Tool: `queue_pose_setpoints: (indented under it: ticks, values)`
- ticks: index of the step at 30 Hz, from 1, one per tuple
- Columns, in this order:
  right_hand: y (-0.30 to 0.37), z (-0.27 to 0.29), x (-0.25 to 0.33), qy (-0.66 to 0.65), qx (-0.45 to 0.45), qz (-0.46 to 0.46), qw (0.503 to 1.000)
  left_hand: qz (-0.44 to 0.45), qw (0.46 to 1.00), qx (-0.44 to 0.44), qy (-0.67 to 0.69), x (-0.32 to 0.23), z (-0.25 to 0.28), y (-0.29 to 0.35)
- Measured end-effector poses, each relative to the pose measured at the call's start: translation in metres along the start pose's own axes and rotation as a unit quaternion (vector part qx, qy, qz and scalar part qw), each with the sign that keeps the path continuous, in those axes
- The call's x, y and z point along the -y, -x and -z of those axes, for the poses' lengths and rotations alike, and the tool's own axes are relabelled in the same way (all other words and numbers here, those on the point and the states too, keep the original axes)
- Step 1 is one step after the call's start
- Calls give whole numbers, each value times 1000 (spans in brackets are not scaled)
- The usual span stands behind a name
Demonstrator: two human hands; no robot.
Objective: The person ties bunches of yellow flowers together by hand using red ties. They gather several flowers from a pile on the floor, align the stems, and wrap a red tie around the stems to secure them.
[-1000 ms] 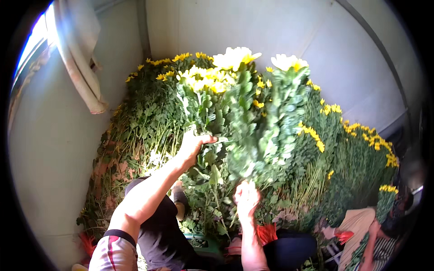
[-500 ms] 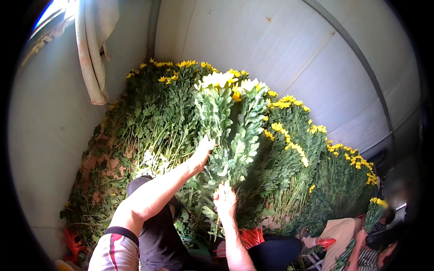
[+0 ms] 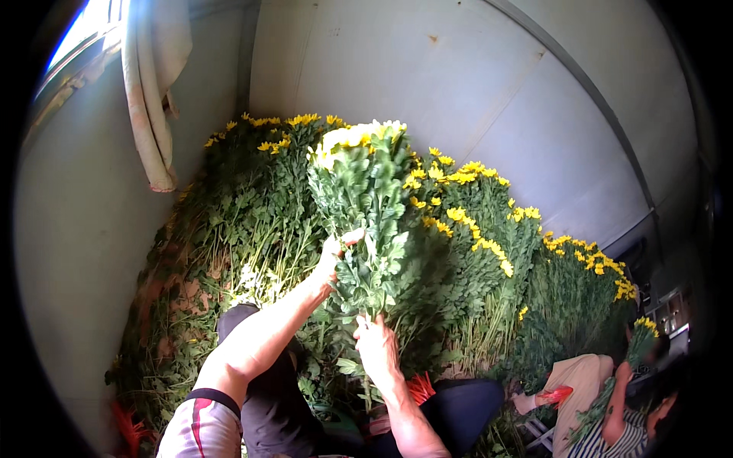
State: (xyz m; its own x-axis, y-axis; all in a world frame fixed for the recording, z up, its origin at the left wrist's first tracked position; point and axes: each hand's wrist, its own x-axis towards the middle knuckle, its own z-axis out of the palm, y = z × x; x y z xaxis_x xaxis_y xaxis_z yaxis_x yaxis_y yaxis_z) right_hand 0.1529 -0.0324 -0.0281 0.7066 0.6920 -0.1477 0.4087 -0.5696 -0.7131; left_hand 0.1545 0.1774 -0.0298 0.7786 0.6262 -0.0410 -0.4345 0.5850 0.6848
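A bunch of yellow chrysanthemums (image 3: pixel 359 198) stands upright in front of me, blooms at the top and leafy green stems below. My left hand (image 3: pixel 334 253) is wrapped round the left side of the bunch at mid-height; its thumb shows and leaves hide some fingers. Lower down, my right hand (image 3: pixel 376 345) grips the stems near their lower part. Some stem ends hang beneath that hand. Behind the bunch, more cut chrysanthemums (image 3: pixel 259 183) lean in a thick row.
Pale wall panels (image 3: pixel 366 61) rise behind the flowers, and a cloth (image 3: pixel 153 107) hangs at upper left. Red strips (image 3: pixel 420 388) lie by my knee, with more red strips (image 3: pixel 130 427) at lower left. At right, a seated person (image 3: pixel 611 412) holds a smaller bunch of chrysanthemums (image 3: pixel 640 343).
The flowers, spread in two clumps before, are now drawn together into one tighter bunch, slightly further left. My left hand has moved a little left and down. The person at right has raised their bunch.
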Motion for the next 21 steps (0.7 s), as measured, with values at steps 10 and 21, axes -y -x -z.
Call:
queue_pose_setpoints:
  ticks: [10,21]
  values:
    - [17,41,49,236,-72,87,965,55,995,-6,89,-7,11,9]
    - [-5,22,19,205,-27,201,958,16,983,176,47,-4,-9,21]
